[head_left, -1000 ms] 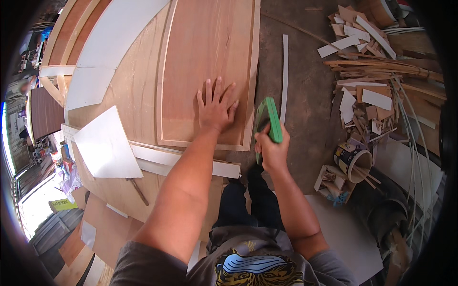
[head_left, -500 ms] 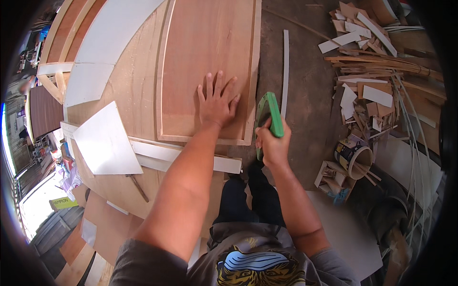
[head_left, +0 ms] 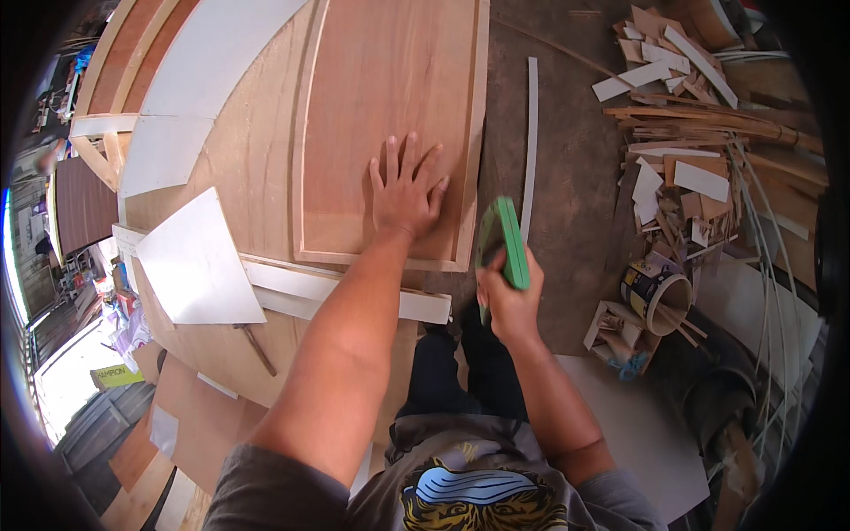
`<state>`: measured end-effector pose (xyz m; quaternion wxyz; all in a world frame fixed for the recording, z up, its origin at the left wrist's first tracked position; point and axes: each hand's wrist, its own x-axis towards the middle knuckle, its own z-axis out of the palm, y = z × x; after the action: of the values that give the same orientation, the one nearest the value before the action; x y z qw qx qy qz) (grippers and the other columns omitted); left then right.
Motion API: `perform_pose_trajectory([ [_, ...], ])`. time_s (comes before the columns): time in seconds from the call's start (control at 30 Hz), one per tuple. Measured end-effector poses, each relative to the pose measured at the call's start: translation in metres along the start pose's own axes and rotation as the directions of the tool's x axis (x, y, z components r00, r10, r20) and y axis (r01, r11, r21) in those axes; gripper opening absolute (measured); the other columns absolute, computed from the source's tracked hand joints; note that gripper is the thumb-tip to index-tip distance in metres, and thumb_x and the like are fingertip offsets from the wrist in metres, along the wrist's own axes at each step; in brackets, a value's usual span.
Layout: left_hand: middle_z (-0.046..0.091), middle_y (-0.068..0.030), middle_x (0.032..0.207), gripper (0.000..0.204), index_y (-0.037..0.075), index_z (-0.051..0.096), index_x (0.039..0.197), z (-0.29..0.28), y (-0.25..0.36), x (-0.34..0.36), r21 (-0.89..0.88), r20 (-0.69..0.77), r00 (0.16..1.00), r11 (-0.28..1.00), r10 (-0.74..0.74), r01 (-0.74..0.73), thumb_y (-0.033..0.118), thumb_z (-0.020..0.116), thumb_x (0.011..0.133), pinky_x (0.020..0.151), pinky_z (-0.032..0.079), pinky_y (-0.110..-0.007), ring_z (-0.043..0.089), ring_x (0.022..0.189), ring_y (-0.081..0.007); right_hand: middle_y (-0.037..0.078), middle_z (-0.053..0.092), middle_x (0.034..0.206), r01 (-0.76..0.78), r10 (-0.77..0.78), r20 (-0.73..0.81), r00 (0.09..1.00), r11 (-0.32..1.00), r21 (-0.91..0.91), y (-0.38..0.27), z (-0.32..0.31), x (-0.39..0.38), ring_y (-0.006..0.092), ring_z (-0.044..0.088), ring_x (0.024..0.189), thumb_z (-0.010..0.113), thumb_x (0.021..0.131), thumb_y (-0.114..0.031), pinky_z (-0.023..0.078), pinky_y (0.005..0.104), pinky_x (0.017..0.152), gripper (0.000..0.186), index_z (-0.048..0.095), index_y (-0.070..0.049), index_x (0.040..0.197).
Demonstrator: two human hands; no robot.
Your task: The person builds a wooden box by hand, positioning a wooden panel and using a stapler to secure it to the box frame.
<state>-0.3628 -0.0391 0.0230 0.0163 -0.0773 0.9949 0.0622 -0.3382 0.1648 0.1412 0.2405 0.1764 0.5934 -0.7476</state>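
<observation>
My left hand (head_left: 407,193) lies flat with fingers spread on a reddish-brown wooden panel (head_left: 381,80), which has a raised pale border along its edges. In my right hand (head_left: 513,305), just off the panel's right edge, is the green handle of a hand saw (head_left: 508,232); my fingers are wrapped round it. The handle stands nearly upright and is slightly blurred. Its blade is seen almost edge-on beside the panel, so I cannot tell whether the teeth touch the wood. Right of the saw, a narrow white strip (head_left: 531,133) lies on the dark floor.
Below the panel lie long white-faced boards (head_left: 416,305), a white angular sheet (head_left: 199,261) and a hammer (head_left: 255,348). To the right are heaped wood offcuts (head_left: 691,190), a bucket (head_left: 660,296) holding sticks and a small box of scraps (head_left: 620,336). A curved white piece (head_left: 190,106) lies left.
My right hand and the saw have moved back toward my body, along the panel's right edge. My left hand remains flat on the panel.
</observation>
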Motion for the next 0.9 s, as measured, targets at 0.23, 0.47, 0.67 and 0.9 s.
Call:
perform_pose_trajectory([
  [0.23, 0.021, -0.0070, 0.175, 0.063, 0.035, 0.034, 0.164, 0.000, -0.004, 0.000, 0.020, -0.006, 1.000, 1.000, -0.006, 0.007, 0.053, 0.047, 0.104, 0.123, 0.016, -0.067, 0.015, 0.160, -0.0398, 0.000, 0.055, 0.070, 0.001, 0.000, -0.022, 1.000, 1.000, 0.021, 0.002, 0.001, 0.000, 0.0084, 0.054, 0.053, 0.067, 0.087, 0.006, 0.042, 0.0258, 0.047, 0.019, 0.053, -0.006, 0.090],
  [0.47, 0.020, -0.0071, 0.175, 0.064, 0.035, 0.033, 0.164, 0.000, -0.001, -0.002, 0.036, 0.015, 1.000, 0.999, 0.001, -0.002, 0.054, 0.046, 0.105, 0.123, 0.017, -0.067, 0.015, 0.160, -0.0397, -0.001, 0.053, 0.070, -0.017, 0.018, -0.012, 1.000, 0.999, 0.040, 0.003, -0.001, -0.003, 0.0073, 0.053, 0.053, 0.066, 0.086, 0.009, 0.040, 0.0256, 0.046, 0.022, 0.052, -0.007, 0.090],
  [0.67, 0.023, -0.0075, 0.174, 0.062, 0.035, 0.037, 0.163, -0.001, 0.000, -0.001, 0.015, -0.007, 1.000, 1.000, 0.007, -0.007, 0.053, 0.047, 0.104, 0.122, 0.018, -0.067, 0.017, 0.160, -0.0399, -0.001, 0.053, 0.070, 0.021, -0.022, -0.029, 0.999, 0.999, -0.034, 0.007, 0.002, 0.004, 0.0065, 0.053, 0.053, 0.063, 0.086, 0.008, 0.041, 0.0252, 0.047, 0.019, 0.052, -0.006, 0.091],
  [0.9, 0.023, -0.0072, 0.174, 0.062, 0.034, 0.038, 0.162, -0.001, 0.002, 0.003, 0.014, -0.015, 1.000, 1.000, -0.001, 0.001, 0.052, 0.049, 0.104, 0.122, 0.018, -0.067, 0.018, 0.159, -0.0396, -0.002, 0.052, 0.071, 0.036, -0.036, 0.003, 0.999, 0.999, -0.026, 0.010, -0.004, -0.002, 0.0062, 0.052, 0.054, 0.064, 0.086, 0.008, 0.041, 0.0248, 0.048, 0.020, 0.052, -0.006, 0.090],
])
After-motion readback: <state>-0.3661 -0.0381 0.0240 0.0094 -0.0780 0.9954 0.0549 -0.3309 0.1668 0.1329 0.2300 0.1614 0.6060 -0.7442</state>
